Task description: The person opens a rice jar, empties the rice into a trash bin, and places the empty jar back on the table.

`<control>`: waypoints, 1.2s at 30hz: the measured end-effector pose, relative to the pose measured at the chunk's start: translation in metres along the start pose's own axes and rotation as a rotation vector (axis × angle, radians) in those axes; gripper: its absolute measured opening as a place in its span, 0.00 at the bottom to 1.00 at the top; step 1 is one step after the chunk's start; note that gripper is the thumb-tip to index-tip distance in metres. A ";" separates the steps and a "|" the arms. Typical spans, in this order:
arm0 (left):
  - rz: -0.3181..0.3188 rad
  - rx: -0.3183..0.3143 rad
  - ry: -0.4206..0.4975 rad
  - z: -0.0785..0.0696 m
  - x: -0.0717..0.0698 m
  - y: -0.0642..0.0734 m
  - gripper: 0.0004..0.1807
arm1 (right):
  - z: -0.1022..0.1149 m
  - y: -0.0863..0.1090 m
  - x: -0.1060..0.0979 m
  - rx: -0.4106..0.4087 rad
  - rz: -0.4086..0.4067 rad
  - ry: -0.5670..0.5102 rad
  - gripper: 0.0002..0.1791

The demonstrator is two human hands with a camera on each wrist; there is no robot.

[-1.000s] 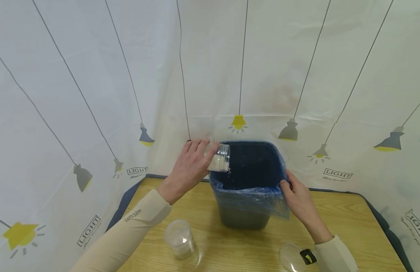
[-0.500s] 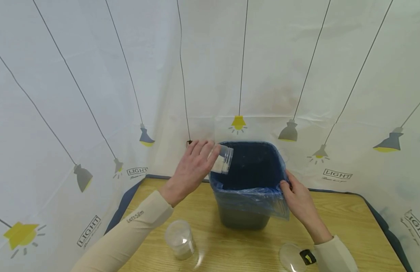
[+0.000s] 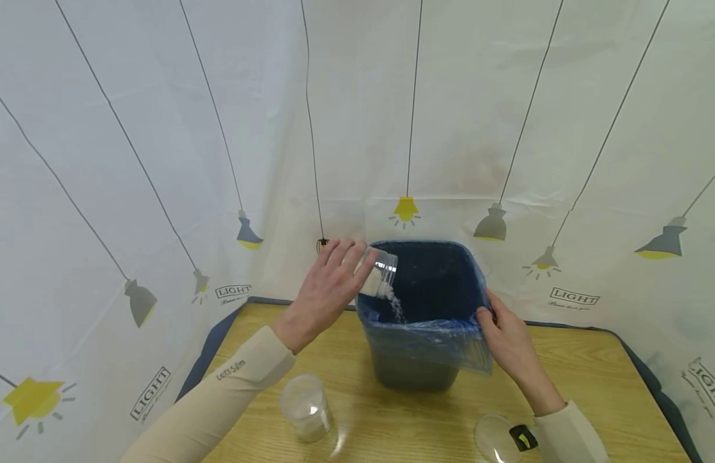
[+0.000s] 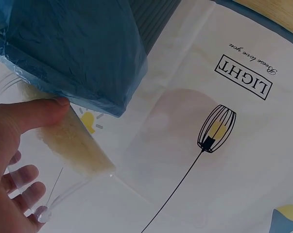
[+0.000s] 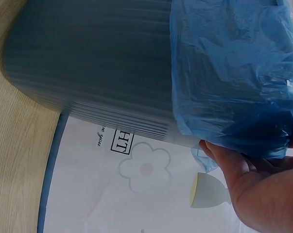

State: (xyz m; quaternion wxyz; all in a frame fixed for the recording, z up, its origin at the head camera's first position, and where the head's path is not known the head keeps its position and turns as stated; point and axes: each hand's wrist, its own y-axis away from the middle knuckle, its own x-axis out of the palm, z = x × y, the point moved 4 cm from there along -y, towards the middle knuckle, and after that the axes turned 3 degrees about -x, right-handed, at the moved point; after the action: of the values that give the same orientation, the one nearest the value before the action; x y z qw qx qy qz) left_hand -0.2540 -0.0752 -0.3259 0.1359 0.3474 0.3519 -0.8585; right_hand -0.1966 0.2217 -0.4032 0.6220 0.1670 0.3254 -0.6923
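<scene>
My left hand (image 3: 328,283) grips a clear jar (image 3: 382,265), tipped with its mouth over the near left part of a grey bin (image 3: 415,370). White grains (image 3: 397,308) fall from its mouth into the bin. In the left wrist view, pale grains (image 4: 76,145) lie along one side of the tilted jar, with my thumb across it. A blue plastic bag (image 3: 433,337) lines the bin and folds over its rim. At the bin's right side, my right hand (image 3: 512,341) holds the rim and bag edge, thumb in front; its other fingers are partly hidden.
A second clear jar (image 3: 307,408) stands on the wooden table (image 3: 369,427) at front left. By my right sleeve (image 3: 571,434) lies a clear round lid (image 3: 496,437), with a small black piece (image 3: 523,437) at its edge. A lamp-printed sheet (image 3: 357,128) rises behind.
The jar has shifted slightly right and its mouth tips further down. A thin trickle of grains has become a fuller stream. My right hand and the bin stay put.
</scene>
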 end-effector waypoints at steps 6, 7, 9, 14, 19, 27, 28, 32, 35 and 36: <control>0.016 0.004 -0.011 0.000 0.001 0.001 0.35 | 0.000 0.000 0.000 -0.002 -0.009 0.010 0.31; 0.017 0.006 -0.014 -0.001 0.001 0.000 0.35 | 0.000 0.000 0.000 -0.002 -0.009 0.009 0.31; 0.017 0.010 -0.016 -0.001 0.001 0.000 0.35 | 0.001 0.000 0.000 -0.002 -0.008 0.008 0.31; 0.020 0.013 -0.006 -0.002 0.002 0.001 0.35 | 0.001 0.001 0.000 0.003 -0.005 0.008 0.31; 0.025 0.014 0.000 -0.002 0.002 0.001 0.35 | 0.001 0.000 0.000 -0.002 -0.010 0.006 0.31; -0.014 0.031 -0.002 -0.003 0.002 0.000 0.34 | 0.001 0.001 -0.001 -0.004 -0.014 0.003 0.31; -0.019 0.032 0.001 -0.003 0.002 0.000 0.34 | 0.001 0.001 -0.001 -0.003 -0.014 0.001 0.31; -0.006 0.032 0.012 -0.004 0.001 0.000 0.34 | 0.000 0.000 0.000 0.001 -0.008 0.011 0.32; 0.014 0.028 0.006 -0.004 0.001 0.001 0.34 | 0.001 0.000 0.000 0.006 -0.001 0.008 0.32; 0.018 0.027 0.001 -0.004 0.002 0.001 0.33 | 0.001 0.001 0.000 0.007 0.001 0.005 0.32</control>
State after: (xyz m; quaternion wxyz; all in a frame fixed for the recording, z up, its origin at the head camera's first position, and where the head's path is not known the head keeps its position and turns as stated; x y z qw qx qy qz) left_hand -0.2526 -0.0728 -0.3295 0.1389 0.3530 0.3372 -0.8616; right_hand -0.1960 0.2212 -0.4027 0.6210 0.1710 0.3242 -0.6928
